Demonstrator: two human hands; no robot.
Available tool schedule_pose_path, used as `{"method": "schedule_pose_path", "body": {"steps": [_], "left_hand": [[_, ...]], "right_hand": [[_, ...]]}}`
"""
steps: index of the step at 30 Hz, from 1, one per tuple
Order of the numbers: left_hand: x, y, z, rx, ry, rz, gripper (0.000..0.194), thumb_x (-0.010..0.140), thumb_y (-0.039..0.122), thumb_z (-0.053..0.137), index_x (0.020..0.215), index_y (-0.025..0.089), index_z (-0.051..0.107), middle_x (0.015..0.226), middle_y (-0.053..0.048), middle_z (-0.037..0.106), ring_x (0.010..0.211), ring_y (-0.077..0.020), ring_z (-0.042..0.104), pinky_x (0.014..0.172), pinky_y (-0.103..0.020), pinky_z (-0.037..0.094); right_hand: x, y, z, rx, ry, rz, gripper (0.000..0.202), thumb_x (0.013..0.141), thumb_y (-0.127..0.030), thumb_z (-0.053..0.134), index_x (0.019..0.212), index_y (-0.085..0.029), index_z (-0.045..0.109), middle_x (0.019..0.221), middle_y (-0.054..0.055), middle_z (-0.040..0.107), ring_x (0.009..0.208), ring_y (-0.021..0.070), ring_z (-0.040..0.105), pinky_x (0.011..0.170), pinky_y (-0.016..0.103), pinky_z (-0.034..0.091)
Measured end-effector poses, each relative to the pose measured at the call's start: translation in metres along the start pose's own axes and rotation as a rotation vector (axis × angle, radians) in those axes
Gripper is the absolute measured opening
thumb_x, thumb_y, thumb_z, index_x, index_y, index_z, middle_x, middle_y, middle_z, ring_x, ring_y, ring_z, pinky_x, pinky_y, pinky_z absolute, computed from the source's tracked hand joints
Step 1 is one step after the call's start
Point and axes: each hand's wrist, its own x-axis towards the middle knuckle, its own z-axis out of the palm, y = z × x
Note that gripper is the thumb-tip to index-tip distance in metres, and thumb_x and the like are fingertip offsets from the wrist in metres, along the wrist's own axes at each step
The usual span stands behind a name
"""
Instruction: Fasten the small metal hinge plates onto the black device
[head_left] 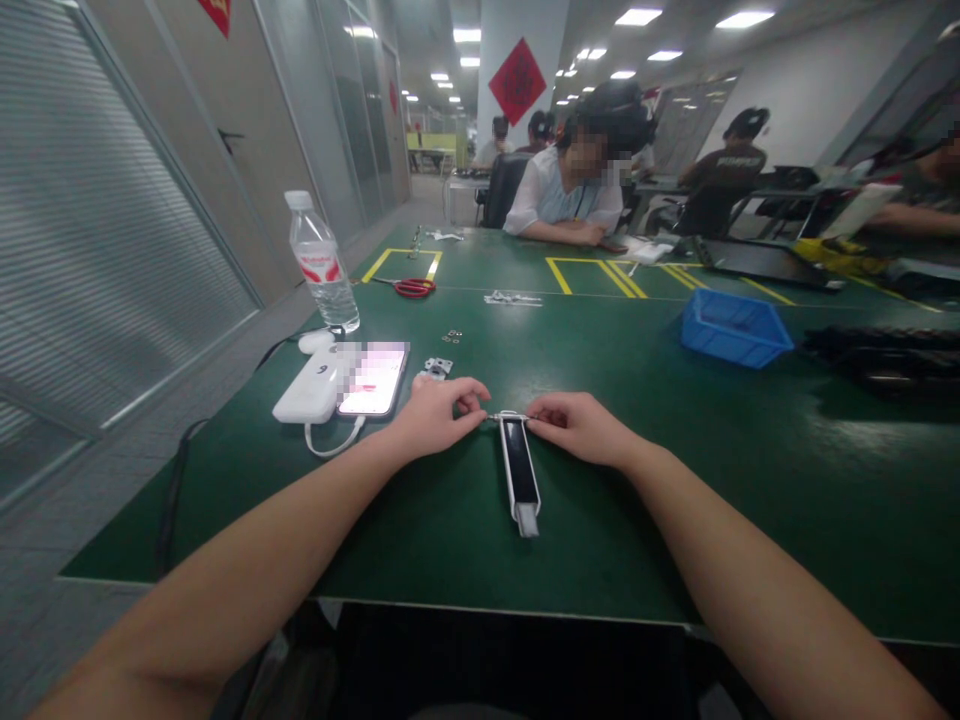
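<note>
White-framed, black-panelled device (520, 462) laid on bench (600, 540) between left hand (441, 412) and right hand (585, 430); fingertips (538, 408) placed at far end, grip closure cannot be told. Device could be skewed by uneven pull.

Cool, fairly dim light falls from bright overhead panels (637, 17); it leaves pale, hazy glare on the green table (600, 540), widest toward the right; the phone screen (384, 372) glows whitish pink. The view is soft and slightly grainy; the distance blurs; the blinds (97, 180) lean steeply at the left edge, stretched by the wide lens; blocky pixels cover small patches.
</note>
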Motion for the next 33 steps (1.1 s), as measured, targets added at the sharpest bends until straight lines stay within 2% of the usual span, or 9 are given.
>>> {"method": "schedule_pose_path", "body": {"steps": [10, 17, 24, 29, 33], "left_hand": [[-0.001, -0.002, 0.001, -0.034, -0.024, 0.046, 0.02, 0.079, 0.026, 0.059, 0.097, 0.019, 0.059, 0.085, -0.001, 0.07, 0.08, -0.0154, 0.063, 0.083, -0.035, 0.041], [-0.001, 0.0, 0.008, 0.083, 0.001, 0.049, 0.017, 0.082, 0.025, 0.058, 0.099, 0.023, 0.059, 0.092, 0.002, 0.07, 0.087, -0.0175, 0.063, 0.091, -0.042, 0.028], [-0.001, 0.0, 0.011, 0.139, 0.03, 0.091, 0.021, 0.084, 0.025, 0.057, 0.105, 0.025, 0.056, 0.094, 0.004, 0.068, 0.092, -0.016, 0.061, 0.089, -0.037, 0.023], [-0.001, -0.002, 0.011, 0.187, 0.011, 0.107, 0.011, 0.085, 0.027, 0.055, 0.093, 0.024, 0.061, 0.095, 0.004, 0.068, 0.095, -0.0163, 0.059, 0.089, -0.037, 0.022], [-0.002, -0.001, 0.009, 0.188, 0.007, 0.113, 0.01, 0.086, 0.027, 0.053, 0.09, 0.024, 0.062, 0.096, 0.004, 0.069, 0.096, -0.0169, 0.058, 0.089, -0.038, 0.021]], "right_hand": [[0.0, 0.0, -0.001, -0.005, -0.006, -0.003, 0.018, 0.085, -0.03, 0.054, 0.087, -0.016, 0.066, 0.064, -0.001, 0.054, 0.057, 0.0103, 0.048, 0.057, 0.024, 0.038], [0.0, 0.001, 0.001, -0.005, 0.003, -0.007, 0.019, 0.084, -0.031, 0.054, 0.086, -0.017, 0.066, 0.063, -0.001, 0.053, 0.056, 0.0105, 0.047, 0.056, 0.024, 0.037], [0.0, -0.001, 0.0, -0.018, 0.002, 0.0, 0.019, 0.084, -0.03, 0.053, 0.086, -0.017, 0.066, 0.064, -0.001, 0.054, 0.058, 0.0109, 0.048, 0.057, 0.024, 0.038], [0.0, 0.0, 0.0, -0.003, -0.008, 0.006, 0.021, 0.085, -0.032, 0.053, 0.087, -0.016, 0.066, 0.063, -0.001, 0.053, 0.057, 0.0108, 0.046, 0.056, 0.024, 0.038], [0.0, -0.001, 0.0, -0.007, -0.003, 0.0, 0.02, 0.085, -0.032, 0.053, 0.086, -0.016, 0.066, 0.063, -0.001, 0.053, 0.057, 0.0106, 0.046, 0.056, 0.024, 0.037]]}}
